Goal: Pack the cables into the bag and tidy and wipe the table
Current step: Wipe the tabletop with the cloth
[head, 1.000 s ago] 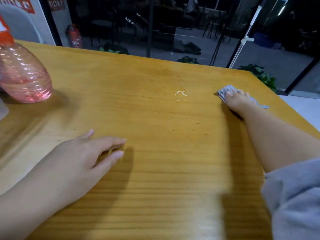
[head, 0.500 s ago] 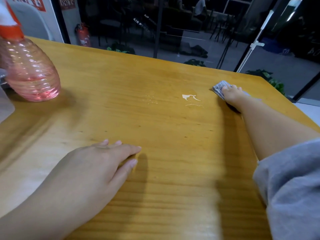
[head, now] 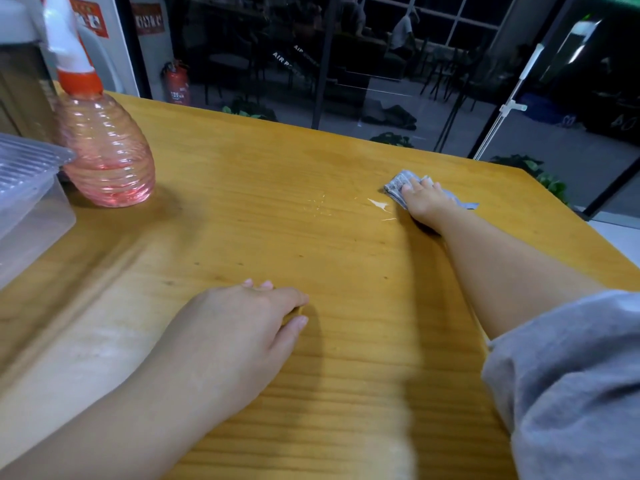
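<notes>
Grey cloth (head: 398,186) pressed under flat right hand (head: 424,199); left hand (head: 242,327) flat, empty; risk: wet streak (head: 378,204) beside fingers smears, not lifts.

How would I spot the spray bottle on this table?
Start at the wooden table and look to its far left corner. There stands a ribbed, clear pink plastic spray bottle, beside a clear plastic box. Only it has an orange collar and white trigger.
</notes>
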Demonstrator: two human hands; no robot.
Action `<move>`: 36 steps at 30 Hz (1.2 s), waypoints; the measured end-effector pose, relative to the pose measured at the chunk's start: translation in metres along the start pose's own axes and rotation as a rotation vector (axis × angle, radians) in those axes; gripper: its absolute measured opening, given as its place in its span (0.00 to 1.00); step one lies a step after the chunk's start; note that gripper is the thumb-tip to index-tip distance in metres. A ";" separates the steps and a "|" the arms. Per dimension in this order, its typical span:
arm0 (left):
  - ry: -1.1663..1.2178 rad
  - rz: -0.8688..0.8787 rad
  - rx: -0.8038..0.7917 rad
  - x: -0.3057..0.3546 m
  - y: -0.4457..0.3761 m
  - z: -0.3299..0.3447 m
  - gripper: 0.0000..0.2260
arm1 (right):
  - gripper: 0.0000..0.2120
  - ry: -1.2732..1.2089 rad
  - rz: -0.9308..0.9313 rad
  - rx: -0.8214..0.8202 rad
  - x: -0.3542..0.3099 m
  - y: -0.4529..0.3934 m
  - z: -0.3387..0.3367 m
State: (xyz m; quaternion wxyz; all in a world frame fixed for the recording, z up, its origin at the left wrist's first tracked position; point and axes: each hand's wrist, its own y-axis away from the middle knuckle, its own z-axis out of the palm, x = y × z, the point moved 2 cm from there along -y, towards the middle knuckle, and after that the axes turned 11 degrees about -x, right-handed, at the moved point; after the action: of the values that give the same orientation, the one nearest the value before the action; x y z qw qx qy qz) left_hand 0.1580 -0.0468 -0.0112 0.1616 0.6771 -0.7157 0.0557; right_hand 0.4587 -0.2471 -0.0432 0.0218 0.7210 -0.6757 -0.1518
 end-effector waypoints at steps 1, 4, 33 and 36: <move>-0.005 0.043 0.034 -0.002 -0.001 0.002 0.17 | 0.25 0.002 -0.007 -0.005 -0.006 0.003 0.002; -0.040 0.044 -0.015 -0.006 0.000 0.007 0.17 | 0.25 0.000 -0.023 -0.026 -0.021 0.010 0.006; 0.003 0.103 0.131 -0.015 -0.002 0.014 0.15 | 0.24 0.004 -0.324 -0.151 -0.144 0.048 0.036; 0.009 0.097 0.127 -0.016 -0.003 0.014 0.15 | 0.24 0.014 -0.349 -0.157 -0.148 0.052 0.038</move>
State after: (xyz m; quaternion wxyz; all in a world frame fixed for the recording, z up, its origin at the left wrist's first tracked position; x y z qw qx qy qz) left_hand 0.1590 -0.0363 -0.0296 0.1188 0.6501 -0.7421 0.1117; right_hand 0.3929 -0.0997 -0.0395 0.0560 0.8245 -0.5263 -0.2002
